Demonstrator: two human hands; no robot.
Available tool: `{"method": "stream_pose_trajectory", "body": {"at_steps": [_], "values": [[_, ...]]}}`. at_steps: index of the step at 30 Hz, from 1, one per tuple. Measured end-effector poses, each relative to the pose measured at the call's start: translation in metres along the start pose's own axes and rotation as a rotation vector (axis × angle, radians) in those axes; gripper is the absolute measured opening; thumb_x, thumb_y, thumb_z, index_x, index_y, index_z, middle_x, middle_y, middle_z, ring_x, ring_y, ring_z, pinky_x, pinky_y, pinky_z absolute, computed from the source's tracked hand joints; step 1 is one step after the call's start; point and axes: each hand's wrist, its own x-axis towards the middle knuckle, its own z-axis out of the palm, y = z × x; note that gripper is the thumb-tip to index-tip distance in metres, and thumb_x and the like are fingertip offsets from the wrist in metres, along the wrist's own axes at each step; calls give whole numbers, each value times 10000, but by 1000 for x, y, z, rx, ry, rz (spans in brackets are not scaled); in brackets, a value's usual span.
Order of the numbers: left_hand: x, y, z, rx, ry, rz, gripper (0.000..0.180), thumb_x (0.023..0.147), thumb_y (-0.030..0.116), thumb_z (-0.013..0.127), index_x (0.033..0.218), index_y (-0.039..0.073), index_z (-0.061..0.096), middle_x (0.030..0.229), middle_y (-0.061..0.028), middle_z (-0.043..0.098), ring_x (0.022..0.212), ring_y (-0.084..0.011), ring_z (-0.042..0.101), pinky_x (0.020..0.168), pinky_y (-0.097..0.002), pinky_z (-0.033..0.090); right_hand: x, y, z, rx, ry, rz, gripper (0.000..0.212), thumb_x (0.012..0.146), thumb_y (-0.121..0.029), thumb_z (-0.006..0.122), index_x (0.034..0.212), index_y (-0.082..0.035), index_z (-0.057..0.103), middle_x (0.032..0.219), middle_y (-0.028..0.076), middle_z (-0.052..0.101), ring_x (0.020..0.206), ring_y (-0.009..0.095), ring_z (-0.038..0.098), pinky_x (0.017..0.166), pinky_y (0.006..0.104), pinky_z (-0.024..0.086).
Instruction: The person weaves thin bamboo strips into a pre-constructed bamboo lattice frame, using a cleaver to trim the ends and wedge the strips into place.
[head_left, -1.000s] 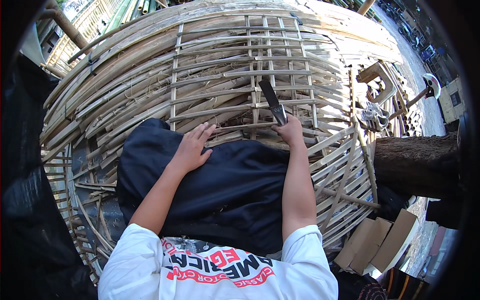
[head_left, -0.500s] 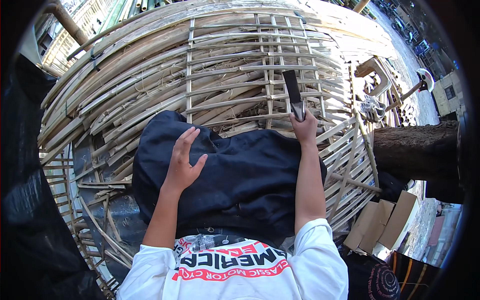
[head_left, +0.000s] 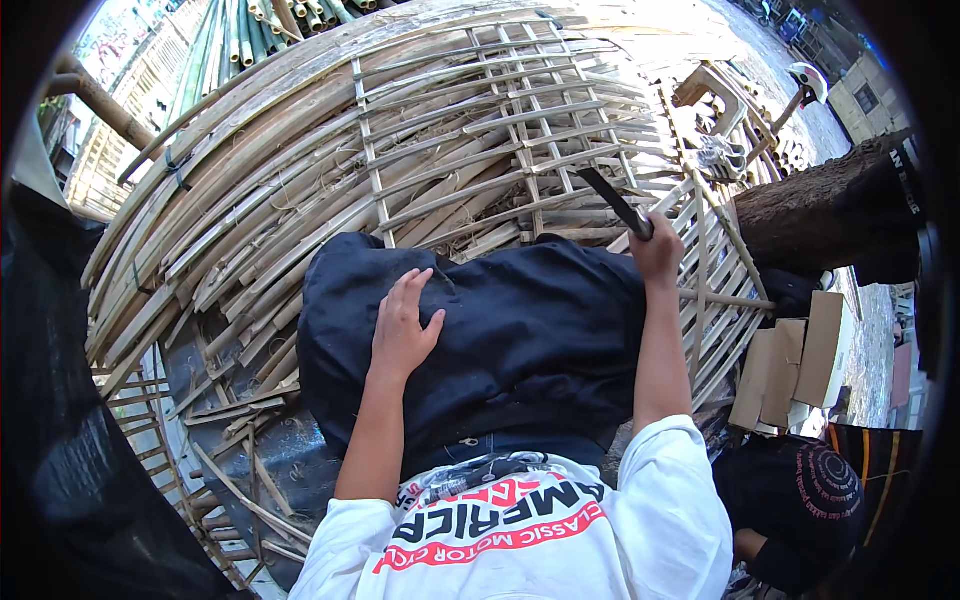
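My right hand (head_left: 658,250) is closed round the handle of a machete-like knife (head_left: 612,200). Its broad dark blade points up and to the left, over the near edge of a lattice of bamboo strips (head_left: 468,128). Over my lap is spread a black cloth (head_left: 520,345). Above its left part is my left hand (head_left: 407,325), empty, fingers stretched and thumb apart; whether it touches the cloth I cannot tell. The lattice lies in front of me on a stack of split bamboo (head_left: 240,190).
At the right are a thick log (head_left: 810,205), a wooden stool-like frame (head_left: 708,92) and cardboard boxes (head_left: 790,370). Another person in a dark printed shirt (head_left: 800,490) is at the lower right. Green bamboo poles (head_left: 215,55) stand at the far left; a black sheet (head_left: 60,400) hangs nearer.
The knife has tilted left from nearly upright, and my right hand has shifted right. The view has turned somewhat. My left hand stays open over the cloth. More of the other person shows.
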Motion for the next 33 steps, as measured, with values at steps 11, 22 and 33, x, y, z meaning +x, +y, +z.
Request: {"method": "stream_pose_trajectory", "body": {"at_steps": [11, 22, 33], "values": [[-27, 52, -13, -114, -89, 162, 537, 785, 151, 717, 1286, 85, 536, 1297, -142, 541, 1236, -328, 505, 1044, -418, 394, -229, 56, -126, 15, -412, 746, 228, 747, -160, 706, 865, 26, 645, 717, 181, 653, 683, 280, 659, 642, 388, 482], [-90, 56, 11, -444, -132, 208, 338, 783, 24, 690, 1112, 36, 616, 1201, -156, 570, 1135, -337, 560, 958, -392, 463, -208, 43, -124, -52, -125, 677, 227, 791, -150, 746, 814, 35, 617, 699, 130, 617, 613, 206, 594, 597, 349, 473], [2, 124, 20, -849, -1158, 153, 604, 743, 209, 827, 1229, 3, 535, 1168, -148, 598, 1087, -249, 594, 928, -365, 486, -112, -169, -114, 1131, -548, 681, 165, 901, -137, 672, 915, -29, 548, 1099, 136, 595, 949, 168, 594, 824, 294, 472]]}}
